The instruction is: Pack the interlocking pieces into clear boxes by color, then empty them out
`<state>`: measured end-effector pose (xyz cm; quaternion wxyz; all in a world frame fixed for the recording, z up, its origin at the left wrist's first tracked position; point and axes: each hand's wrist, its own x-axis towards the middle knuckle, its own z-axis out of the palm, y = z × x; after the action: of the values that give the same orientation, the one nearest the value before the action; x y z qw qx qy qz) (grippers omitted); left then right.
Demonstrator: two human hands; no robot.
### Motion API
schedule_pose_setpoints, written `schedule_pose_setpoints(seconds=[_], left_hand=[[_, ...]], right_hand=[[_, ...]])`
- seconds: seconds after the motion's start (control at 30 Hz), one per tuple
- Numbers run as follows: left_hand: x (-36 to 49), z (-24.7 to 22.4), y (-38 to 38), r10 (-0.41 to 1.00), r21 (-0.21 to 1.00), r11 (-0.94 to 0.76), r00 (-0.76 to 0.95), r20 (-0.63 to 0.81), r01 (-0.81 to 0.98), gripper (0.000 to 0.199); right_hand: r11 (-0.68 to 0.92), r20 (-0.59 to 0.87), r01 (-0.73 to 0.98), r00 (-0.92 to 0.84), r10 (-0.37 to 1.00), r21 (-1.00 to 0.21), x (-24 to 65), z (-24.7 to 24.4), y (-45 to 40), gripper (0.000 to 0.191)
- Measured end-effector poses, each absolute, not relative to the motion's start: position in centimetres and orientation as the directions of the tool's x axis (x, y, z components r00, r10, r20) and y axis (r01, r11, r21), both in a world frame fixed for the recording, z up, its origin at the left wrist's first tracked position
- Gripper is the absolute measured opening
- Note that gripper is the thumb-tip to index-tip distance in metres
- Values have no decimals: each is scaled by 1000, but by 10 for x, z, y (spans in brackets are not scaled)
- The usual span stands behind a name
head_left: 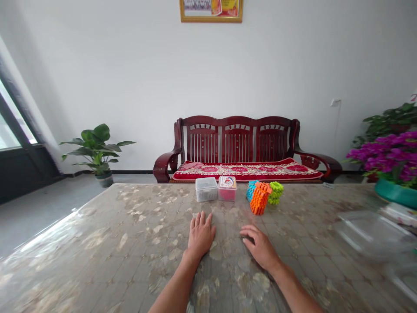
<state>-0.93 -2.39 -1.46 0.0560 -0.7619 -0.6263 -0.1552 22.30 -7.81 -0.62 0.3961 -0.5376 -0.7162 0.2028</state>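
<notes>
My left hand (200, 234) lies flat on the patterned tablecloth (143, 243), fingers stretched toward a clear plastic box (206, 190) with a lid. Beside that box, almost touching it, stands a smaller clear box (227, 189) with red contents and a printed label on top. My right hand (259, 248) rests on the table with loosely curved fingers and the thumb apart, holding nothing. Beyond it stand upright stacks of interlocking plastic pieces: an orange stack (259, 199) in front, a blue stack (251, 190) behind its left side and a green stack (276, 192) to its right.
Clear plastic containers (374, 232) lie at the right side of the table, near purple flowers (391, 156) in a teal pot (395, 193). Past the far table edge is a dark red wooden bench (236, 143). A potted plant (97, 150) stands on the floor at left.
</notes>
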Motion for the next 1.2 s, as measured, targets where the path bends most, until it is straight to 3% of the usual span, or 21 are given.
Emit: schedule_pose_setpoints(seconds=[0.27,0.5,0.67,0.87,1.03,1.2], left_hand=[[-12,-10,-28,942,203,-237,174,286,950,47],[-14,-4,-29,951,166,-235,191,244,958,46],[-17,-9,-24,948,136,-237,199,249,962,45],[-21,-14,-21,940,144,-256,212,265,956,44],[-23,-17,-20,941,179,-256,202,273,950,43],[-23,-17,-20,942,212,-259,198,272,942,42]], right_hand=[[356,399,610,-71,914,-708,224,-6,-81,25],[333,485,654,60,872,-679,228,-2,-84,29],[236,567,776,182,804,-584,253,4,-85,34],[-32,751,924,330,572,-382,312,35,-102,34],[-423,794,863,452,406,-276,365,60,-123,41],[-611,763,782,469,444,-125,413,60,-130,45]])
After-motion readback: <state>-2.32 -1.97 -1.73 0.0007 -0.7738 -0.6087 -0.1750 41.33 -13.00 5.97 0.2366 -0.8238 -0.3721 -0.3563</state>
